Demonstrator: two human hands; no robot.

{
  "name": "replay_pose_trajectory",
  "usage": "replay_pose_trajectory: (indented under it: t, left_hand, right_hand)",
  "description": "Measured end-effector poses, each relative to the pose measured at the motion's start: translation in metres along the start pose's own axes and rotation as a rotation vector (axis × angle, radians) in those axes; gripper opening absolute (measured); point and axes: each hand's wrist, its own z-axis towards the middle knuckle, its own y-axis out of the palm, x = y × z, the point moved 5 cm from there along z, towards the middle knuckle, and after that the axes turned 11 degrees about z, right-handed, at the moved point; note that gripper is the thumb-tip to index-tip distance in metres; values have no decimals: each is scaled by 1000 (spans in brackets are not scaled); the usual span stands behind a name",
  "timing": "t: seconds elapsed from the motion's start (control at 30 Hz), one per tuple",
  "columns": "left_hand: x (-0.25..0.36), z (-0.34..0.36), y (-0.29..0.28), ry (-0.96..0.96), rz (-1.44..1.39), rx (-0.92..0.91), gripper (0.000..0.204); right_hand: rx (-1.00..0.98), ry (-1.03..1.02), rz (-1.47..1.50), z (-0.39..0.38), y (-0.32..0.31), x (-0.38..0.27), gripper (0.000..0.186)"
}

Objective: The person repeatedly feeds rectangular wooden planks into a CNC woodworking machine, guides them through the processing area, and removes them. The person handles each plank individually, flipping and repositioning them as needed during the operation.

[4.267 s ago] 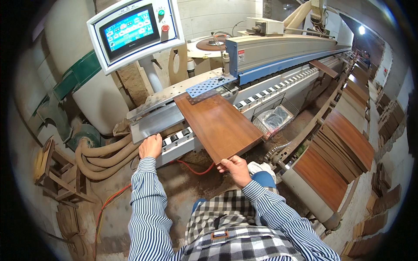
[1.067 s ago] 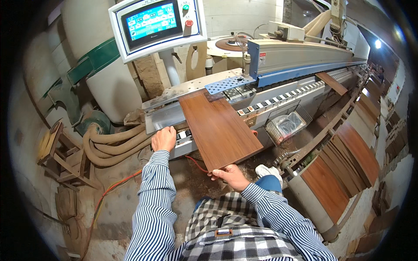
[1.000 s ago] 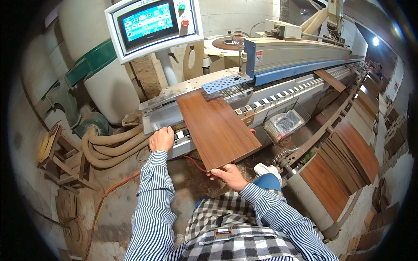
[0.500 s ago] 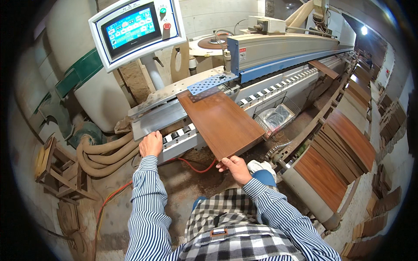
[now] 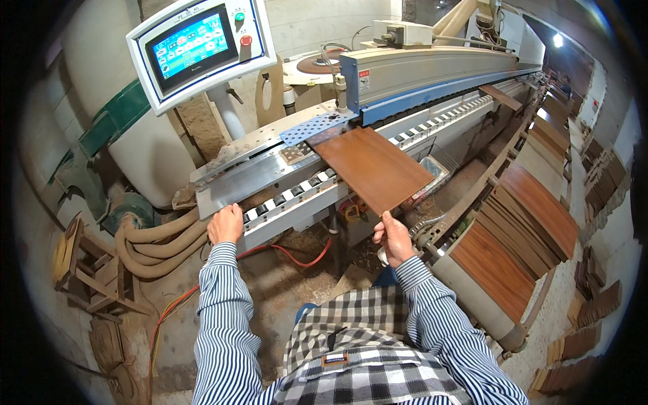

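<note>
A brown wood-grain panel [image 5: 378, 169] lies across the roller track [image 5: 291, 194] of a long edge-banding machine, its far end by a perforated blue plate [image 5: 317, 129]. My right hand [image 5: 395, 239] pinches the panel's near corner between thumb and fingers. At the near left end of the machine, my left hand [image 5: 225, 225] is closed over the end of the bed, beside the shiny metal guide [image 5: 243, 183]. The undersides of its fingers are hidden.
Above the bed's left end stands a control screen [image 5: 192, 50]. At the right, a roller conveyor [image 5: 466, 317] carries several brown panels [image 5: 496, 270]. Thick hoses [image 5: 152, 253], a wooden stool [image 5: 91, 270] and a red cable [image 5: 304, 260] are on the left and below.
The panel has moved right and away along the machine, uncovering more of the roller track. My right hand has followed it, holding the corner. My left hand stays at the bed's end.
</note>
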Motion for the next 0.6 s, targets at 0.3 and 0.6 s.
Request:
replay_pose_trajectory:
  t: [0.3,0.6]
  left_hand:
    - [-7,13,20,72,1,-57,48]
    - [-4,9,17,98,36,-33,45]
  right_hand:
    - [186,-61,60,-11,-88,-48,38]
    - [1275,-372,-236,-283,-370,-100,64]
